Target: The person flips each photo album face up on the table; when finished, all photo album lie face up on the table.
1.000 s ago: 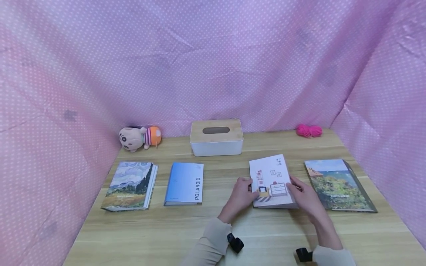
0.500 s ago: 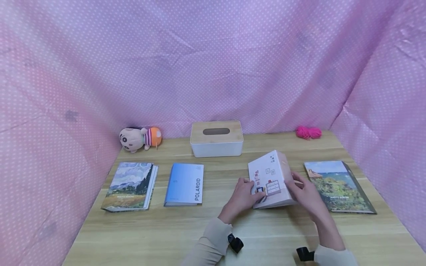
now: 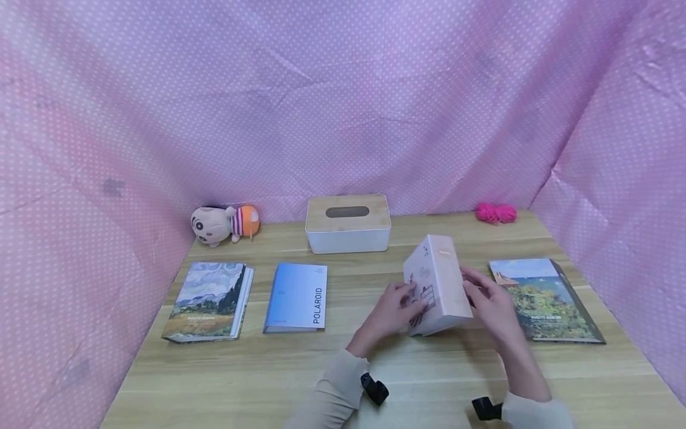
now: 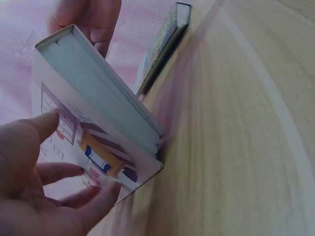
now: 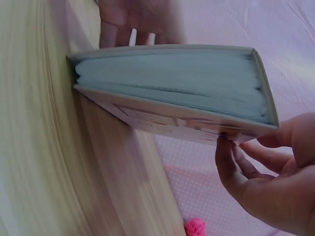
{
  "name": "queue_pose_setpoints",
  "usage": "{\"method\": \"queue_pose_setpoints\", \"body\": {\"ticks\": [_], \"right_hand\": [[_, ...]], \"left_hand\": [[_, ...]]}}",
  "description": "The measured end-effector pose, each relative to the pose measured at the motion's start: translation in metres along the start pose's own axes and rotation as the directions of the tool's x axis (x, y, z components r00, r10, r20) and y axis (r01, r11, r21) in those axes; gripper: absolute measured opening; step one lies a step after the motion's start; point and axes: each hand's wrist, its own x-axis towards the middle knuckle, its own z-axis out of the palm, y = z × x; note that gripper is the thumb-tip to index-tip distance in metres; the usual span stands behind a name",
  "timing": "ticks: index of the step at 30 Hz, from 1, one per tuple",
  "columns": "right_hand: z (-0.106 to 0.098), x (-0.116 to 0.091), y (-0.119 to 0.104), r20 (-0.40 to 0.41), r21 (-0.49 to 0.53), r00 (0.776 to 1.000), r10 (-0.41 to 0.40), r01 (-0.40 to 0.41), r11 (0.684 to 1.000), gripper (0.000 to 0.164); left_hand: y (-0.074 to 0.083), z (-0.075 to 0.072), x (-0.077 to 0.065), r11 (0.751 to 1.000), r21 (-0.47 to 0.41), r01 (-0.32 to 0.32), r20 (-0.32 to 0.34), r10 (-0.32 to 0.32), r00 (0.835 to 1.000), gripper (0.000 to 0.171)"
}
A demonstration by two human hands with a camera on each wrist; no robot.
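Note:
A thick white photo album with a drawn room on its cover stands tilted up on the table, its broad spine facing up and right in the head view. My left hand rests fingertips and thumb against the illustrated front cover, as the left wrist view shows of the left hand. At the spine's edge my right hand grips the album. In the right wrist view the right hand has its thumb on the spine and fingers on the back cover. Both wrist views show the closed album's page edges.
Right of the album lies a landscape photo album. To the left are a blue POLAROID album and another landscape album. A tissue box, a plush doll and pink yarn line the back by the pink curtain.
The white album has turned from lying nearly flat to tilted up, its right side rising and its spine coming into view. Both hands have stayed on it; the other things have not moved.

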Motion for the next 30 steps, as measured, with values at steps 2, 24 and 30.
{"method": "queue_pose_setpoints", "body": {"ticks": [2,24,30], "right_hand": [[0.005,0.001,-0.002,-0.007,0.024,1.000,-0.021,0.021,0.999,0.048],[0.045,0.007,-0.008,0.078,0.142,0.996,-0.048,0.036,0.989,0.051],[0.052,0.009,-0.002,0.103,0.161,0.992,-0.071,0.054,0.986,0.051]], "left_hand": [[0.002,-0.003,0.000,0.999,-0.043,-0.013,-0.004,0.013,1.000,0.062],[0.009,-0.043,-0.007,0.932,-0.251,-0.263,-0.087,0.248,0.965,0.053],[0.010,-0.053,-0.009,0.951,-0.168,-0.260,-0.075,0.250,0.965,0.056]]}}
